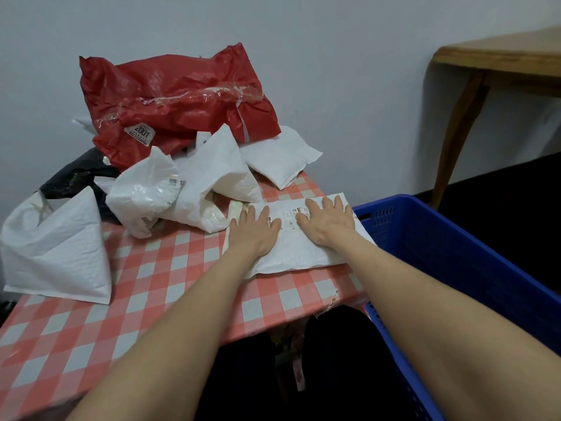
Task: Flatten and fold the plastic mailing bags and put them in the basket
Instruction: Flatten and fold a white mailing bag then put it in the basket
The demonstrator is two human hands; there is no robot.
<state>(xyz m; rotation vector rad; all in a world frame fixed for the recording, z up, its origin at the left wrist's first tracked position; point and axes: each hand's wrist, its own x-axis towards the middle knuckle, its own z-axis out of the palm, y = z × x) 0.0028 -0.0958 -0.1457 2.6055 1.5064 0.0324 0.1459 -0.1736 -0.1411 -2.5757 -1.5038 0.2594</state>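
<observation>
A white mailing bag [299, 249] with a printed label lies flat near the right edge of the checkered table [158, 278]. My left hand [253, 230] presses on its left part with straight fingers. My right hand [328, 221] presses on its right part, palm down. Behind them is a heap of puffed-up bags: a big red bag [176, 101], several white bags [212, 174], a black bag [76, 174], and a white bag [57, 250] standing at the left. A blue plastic basket [449, 238] sits just right of the table, below its level.
A pale wall rises behind the table. A wooden table [498, 65] with a curved leg stands at the upper right. The floor below is dark.
</observation>
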